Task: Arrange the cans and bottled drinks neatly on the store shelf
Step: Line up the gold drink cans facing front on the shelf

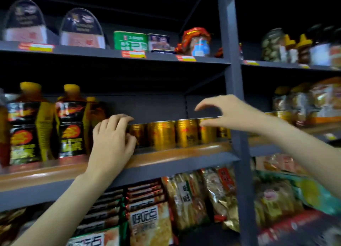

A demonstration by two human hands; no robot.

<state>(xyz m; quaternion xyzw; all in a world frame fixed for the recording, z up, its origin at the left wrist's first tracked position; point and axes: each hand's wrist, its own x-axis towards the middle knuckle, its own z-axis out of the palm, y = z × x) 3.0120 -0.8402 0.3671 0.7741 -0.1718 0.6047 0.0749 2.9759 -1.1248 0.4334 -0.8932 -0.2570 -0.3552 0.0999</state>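
Note:
A row of gold cans (pixel 161 135) stands on the middle shelf (pixel 177 156), reaching right as far as the upright post. At the row's left end, my left hand (pixel 112 136) curls its fingers over the top of a gold can (pixel 138 135) and hides most of it. Above the right end, my right hand (pixel 232 114) is spread in a wide C. Its thumb is at the rim of a can (pixel 207 135) and its fingers hover above, holding nothing. Tall bottled drinks (pixel 71 127) with yellow caps and black labels stand to the left of the cans.
A grey upright post (pixel 234 79) divides the shelving just right of the cans. The shelf above holds tins (pixel 131 41) and jars. Bagged snacks (pixel 186 199) fill the shelf below. More jars and packets (pixel 302 101) sit in the right bay.

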